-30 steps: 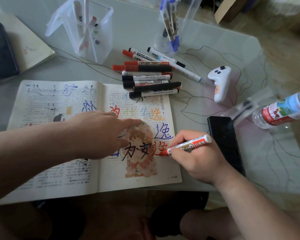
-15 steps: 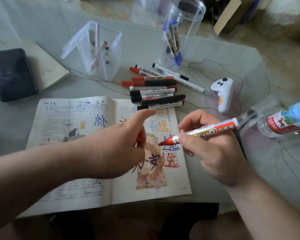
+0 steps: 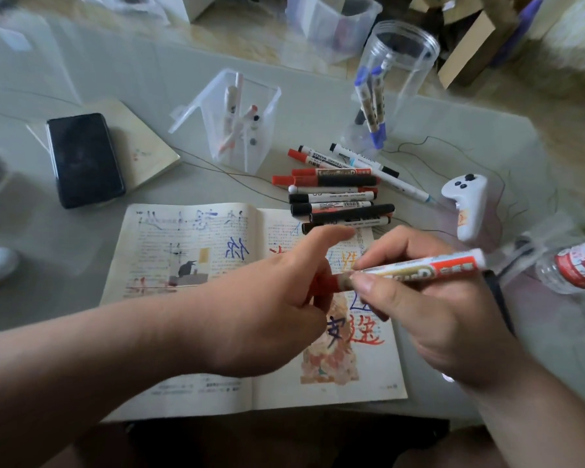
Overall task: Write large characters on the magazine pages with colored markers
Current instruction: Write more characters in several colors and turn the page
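Observation:
An open magazine [image 3: 190, 258] lies on the table in front of me, with large red, blue, orange and black characters on both pages. Above its right page my right hand [image 3: 433, 312] grips a red and white marker [image 3: 423, 266] by its barrel. My left hand [image 3: 271, 298] pinches the red cap [image 3: 325, 285] that sits at the marker's tip, with the index finger stretched out. Both hands hover over the page and hide part of the writing.
Several loose red and black markers [image 3: 335, 197] lie just beyond the magazine. Behind them stand a clear pen box [image 3: 247, 119] and a clear jar [image 3: 395, 79] with blue markers. A black phone [image 3: 83, 158] lies left, a white controller [image 3: 470, 207] and a bottle [image 3: 574, 265] right.
My right hand lifted the marker off the page. My left hand came off the page holding the red cap, and cap and marker tip have met.

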Tool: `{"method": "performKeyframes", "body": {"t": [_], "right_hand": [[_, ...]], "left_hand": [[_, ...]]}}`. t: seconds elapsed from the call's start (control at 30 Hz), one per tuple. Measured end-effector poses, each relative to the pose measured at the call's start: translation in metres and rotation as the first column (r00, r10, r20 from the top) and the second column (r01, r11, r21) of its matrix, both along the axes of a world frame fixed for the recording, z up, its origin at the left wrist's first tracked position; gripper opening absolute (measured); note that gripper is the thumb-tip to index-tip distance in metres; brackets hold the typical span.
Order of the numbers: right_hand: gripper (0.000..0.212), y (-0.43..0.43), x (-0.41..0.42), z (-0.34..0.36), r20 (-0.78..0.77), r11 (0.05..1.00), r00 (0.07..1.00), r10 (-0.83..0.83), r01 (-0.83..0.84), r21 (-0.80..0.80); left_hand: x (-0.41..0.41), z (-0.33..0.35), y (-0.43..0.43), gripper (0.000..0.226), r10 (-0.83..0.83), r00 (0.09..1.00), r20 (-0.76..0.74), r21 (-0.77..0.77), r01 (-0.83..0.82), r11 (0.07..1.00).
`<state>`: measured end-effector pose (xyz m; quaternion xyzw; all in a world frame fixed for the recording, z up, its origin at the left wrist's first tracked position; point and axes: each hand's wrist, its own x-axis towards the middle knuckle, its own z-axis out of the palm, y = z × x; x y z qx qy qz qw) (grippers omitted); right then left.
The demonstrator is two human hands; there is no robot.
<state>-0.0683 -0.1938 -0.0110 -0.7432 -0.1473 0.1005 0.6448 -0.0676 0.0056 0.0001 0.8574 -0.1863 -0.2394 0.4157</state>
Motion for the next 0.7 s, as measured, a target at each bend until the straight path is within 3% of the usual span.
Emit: {"method": "performKeyframes", "body": {"t": [0.1, 0.2, 0.33, 0.47, 0.53, 0.6, 0.7], "right_hand": [[0.012, 0.004, 0.000, 0.001, -0.061, 0.999, 0.997, 0.044, -0.046, -0.026], [0.019, 0.000, 0.004, 0.002, -0.111, 1.000, 0.994, 0.017, -0.016, 0.007], [0.044, -0.008, 0.004, 0.002, -0.239, 0.980, 0.969, 0.060, -0.012, 0.197], [0.050, -0.015, 0.006, 0.011, -0.262, 0.950, 0.963, 0.069, 0.017, 0.312], [0.049, -0.017, 0.006, 0.014, -0.212, 0.965, 0.977, -0.018, 0.073, 0.254], [0.042, -0.014, 0.001, 0.016, -0.143, 0.986, 0.989, -0.036, 0.058, 0.156], [0.017, -0.002, -0.013, 0.016, -0.012, 0.998, 0.999, -0.031, 0.031, -0.061]], "left_hand": [[-0.001, -0.003, 0.002, 0.063, 0.048, 0.999, 0.009, -0.014, -0.048, 0.999], [0.003, -0.011, 0.011, 0.025, 0.237, 0.962, -0.134, -0.205, -0.261, 0.943], [0.000, -0.005, 0.012, 0.024, 0.192, 0.916, -0.354, -0.472, -0.352, 0.808], [-0.001, -0.007, 0.010, 0.025, 0.135, 0.887, -0.442, -0.558, -0.390, 0.733], [0.002, -0.010, 0.010, 0.021, 0.119, 0.835, -0.537, -0.588, -0.472, 0.657], [0.004, -0.011, 0.009, 0.033, 0.127, 0.773, -0.621, -0.585, -0.566, 0.581], [0.006, -0.015, 0.004, 0.049, 0.321, 0.714, -0.622, -0.472, -0.669, 0.574]]}}
